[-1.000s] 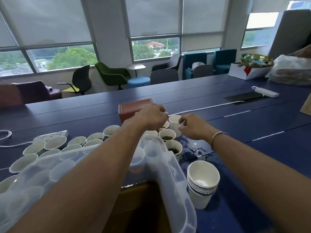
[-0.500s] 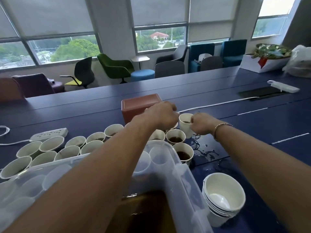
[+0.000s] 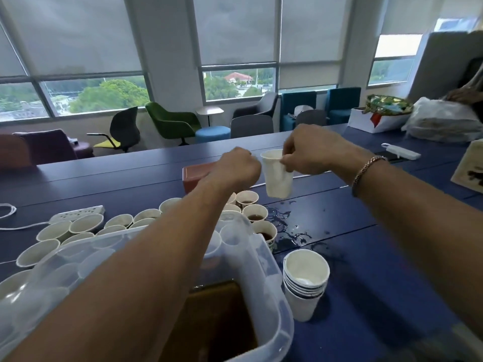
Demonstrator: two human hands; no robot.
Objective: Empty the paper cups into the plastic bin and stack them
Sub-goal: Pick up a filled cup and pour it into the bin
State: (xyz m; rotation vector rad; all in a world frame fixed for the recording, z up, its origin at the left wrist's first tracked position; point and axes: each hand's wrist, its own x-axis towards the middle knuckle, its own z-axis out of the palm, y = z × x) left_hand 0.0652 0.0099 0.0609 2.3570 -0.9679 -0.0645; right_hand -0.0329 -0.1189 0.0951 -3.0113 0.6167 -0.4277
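Observation:
My right hand (image 3: 311,150) pinches the rim of a white paper cup (image 3: 278,176) and holds it upright in the air above the blue table (image 3: 366,257). My left hand (image 3: 239,168) is just left of that cup with curled fingers; what it grips is hidden. Below them stand several paper cups, some with brown liquid (image 3: 257,214). More cups (image 3: 86,223) crowd the left side. The clear plastic bin (image 3: 274,283) sits close to me under my left arm, with brown liquid inside. A stack of empty cups (image 3: 304,280) stands right of the bin.
Spilled liquid (image 3: 287,226) lies on the table right of the filled cups. A red-brown box (image 3: 194,173) sits behind my left hand. A white power strip (image 3: 78,211) lies at the left, another (image 3: 401,151) at the far right, near bags and a box.
My right hand has lifted the paper cup off the table into the air. My left hand has risen a little beside it. The view has tilted upward.

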